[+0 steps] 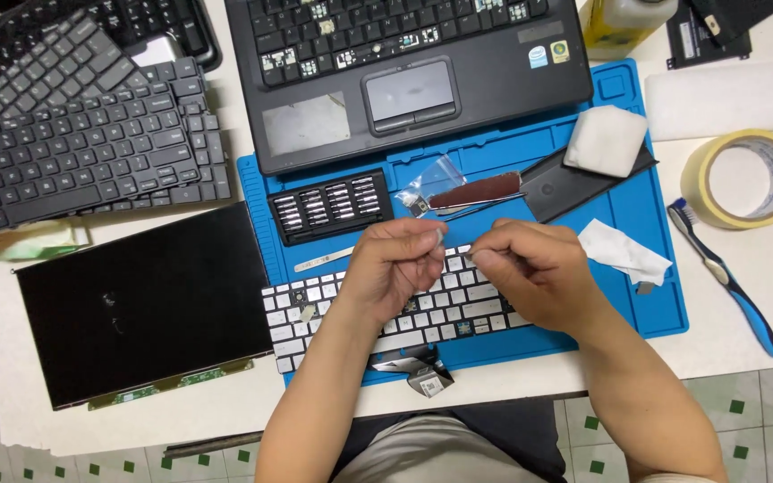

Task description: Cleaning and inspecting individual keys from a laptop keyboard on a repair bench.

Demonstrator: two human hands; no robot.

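Your left hand point(395, 264) and right hand point(530, 268) hover close together above the white keyboard point(378, 313) on the blue mat point(646, 295), left fingertips pinching a small pale keycap point(441, 236), right fingers pressed together on something too small to tell, bit set point(331, 207) just beyond the keyboard

Whatever the left hand point(397, 268) pinches is perhaps a keycap, too small to tell.

My 2 bare forearms showed no sleeves, and my left hand point(397, 268) and right hand point(530, 273) wore no gloves, rings or watch. Light beige cloth trousers point(422, 452) covered my lap.
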